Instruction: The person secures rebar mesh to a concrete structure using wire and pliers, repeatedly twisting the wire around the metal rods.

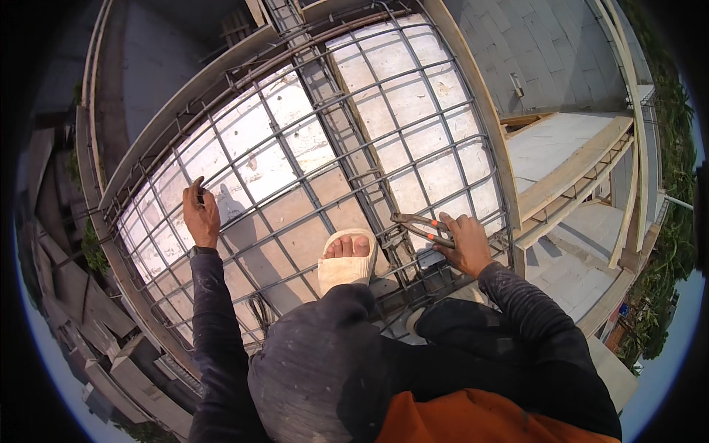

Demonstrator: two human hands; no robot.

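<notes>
My right hand (466, 243) grips the handles of rusty end-cutting nippers (412, 222), whose handles bear orange marks. Their jaws are over the rebar beam cage (363, 171) that crosses the slab form. Out to the left, my left hand (200, 213) is raised above the steel rebar mesh (303, 178), its fingers bent and close to the thumb; whether something thin is between them cannot be told. The mesh lies over pale panels (266, 160). My foot in a cream slide sandal (346, 266) rests on the mesh between the hands.
A coil of tie wire (259, 310) lies on the mesh at lower left. Wooden formwork boards (482, 99) stand along the edges. Block walls (532, 50) and a lower level are beyond them. Stacked boards (133, 382) are at far lower left.
</notes>
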